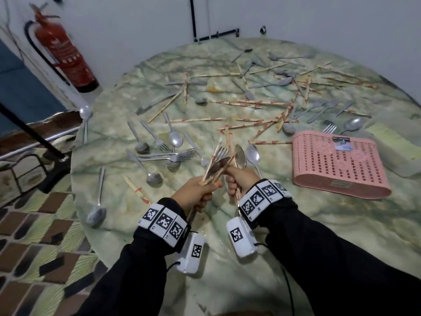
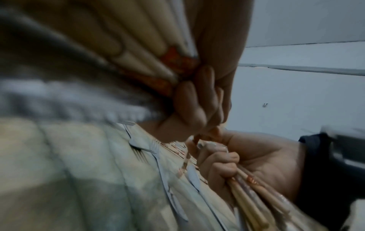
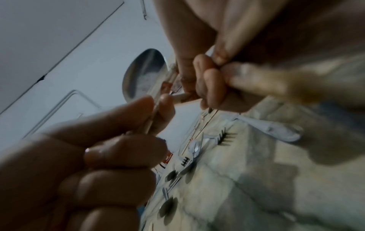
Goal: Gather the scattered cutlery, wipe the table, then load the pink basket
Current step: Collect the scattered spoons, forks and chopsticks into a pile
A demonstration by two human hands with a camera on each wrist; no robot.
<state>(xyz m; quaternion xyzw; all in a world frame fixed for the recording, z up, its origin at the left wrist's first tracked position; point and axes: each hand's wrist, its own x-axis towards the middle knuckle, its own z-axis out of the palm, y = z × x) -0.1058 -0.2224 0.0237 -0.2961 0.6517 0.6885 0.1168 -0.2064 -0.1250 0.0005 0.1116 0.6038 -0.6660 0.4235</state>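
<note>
— What do the hands hold?
— The left hand (image 1: pixel 197 193) grips a bundle of chopsticks (image 1: pixel 216 169); the right hand (image 1: pixel 240 180) grips spoons (image 1: pixel 241 157).
— The pink basket (image 1: pixel 337 165)?
— Upside down on the table (image 1: pixel 273 224), right of them.

Plain dining room, maybe eatery: round marble-look table (image 1: pixel 227 224), fire extinguisher (image 1: pixel 63 53), patterned floor tiles (image 1: pixel 34 258), bare walls (image 1: pixel 136 19).

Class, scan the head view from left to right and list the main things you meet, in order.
Red fire extinguisher → lone spoon near the table's left edge → left hand gripping chopsticks → right hand gripping spoons → overturned pink basket.
</note>
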